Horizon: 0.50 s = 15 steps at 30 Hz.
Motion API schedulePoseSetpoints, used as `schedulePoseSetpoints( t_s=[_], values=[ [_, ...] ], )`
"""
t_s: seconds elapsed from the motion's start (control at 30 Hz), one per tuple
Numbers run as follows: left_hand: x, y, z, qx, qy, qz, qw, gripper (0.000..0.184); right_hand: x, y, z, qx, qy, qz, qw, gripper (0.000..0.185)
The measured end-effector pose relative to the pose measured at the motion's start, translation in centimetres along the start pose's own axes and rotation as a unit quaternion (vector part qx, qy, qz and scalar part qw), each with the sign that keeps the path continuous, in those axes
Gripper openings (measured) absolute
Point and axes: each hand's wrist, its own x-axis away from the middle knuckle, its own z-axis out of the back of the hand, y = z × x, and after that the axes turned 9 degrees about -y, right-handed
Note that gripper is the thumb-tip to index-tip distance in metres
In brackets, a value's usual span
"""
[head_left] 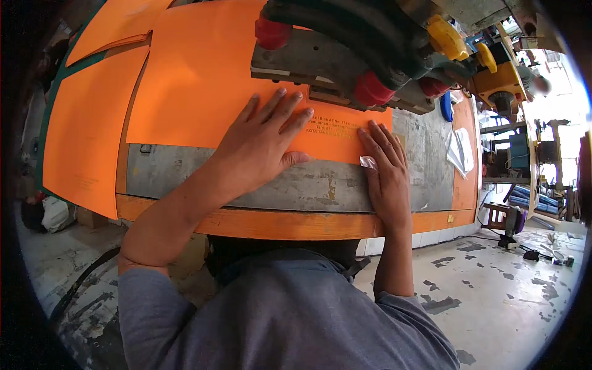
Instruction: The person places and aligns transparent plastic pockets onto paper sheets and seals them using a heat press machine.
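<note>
Grey shirt (277, 314) nearest; beyond, an orange printed sheet (197, 86) reaches under the green machine head (345, 37). Left hand (262, 139) spread open, right hand (388, 172) flat-fingered (whether pinching clear film (368, 162), I can't tell) — best kept light, fingertips clear.

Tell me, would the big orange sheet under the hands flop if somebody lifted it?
Probably a bit: the orange sheet looks thin and wide, so a lifted corner may droop. It's likely light for its size, since its edge looks thin. Pushed, it should slide, not roll, because it lies flat on the grey tabletop.
</note>
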Motion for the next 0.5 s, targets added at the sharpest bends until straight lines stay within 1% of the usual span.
schedulePoseSetpoints(
  t_s=[0.23,0.3,0.5],
  values=[
    [-0.10,-0.06,-0.39,0.002,0.009,0.001,1.000,0.079,0.08,0.04,-0.03,-0.008,-0.003,-0.004,1.000,0.046],
    [-0.35,-0.28,-0.86,-0.013,0.033,-0.005,0.999,0.083,0.11,0.02,-0.01,-0.012,-0.004,-0.005,1.000,0.046],
    [-0.63,-0.46,-0.86,-0.004,0.031,0.004,0.999,0.085,0.17,0.18,-0.05,-0.005,-0.003,-0.003,1.000,0.047]
  ],
)
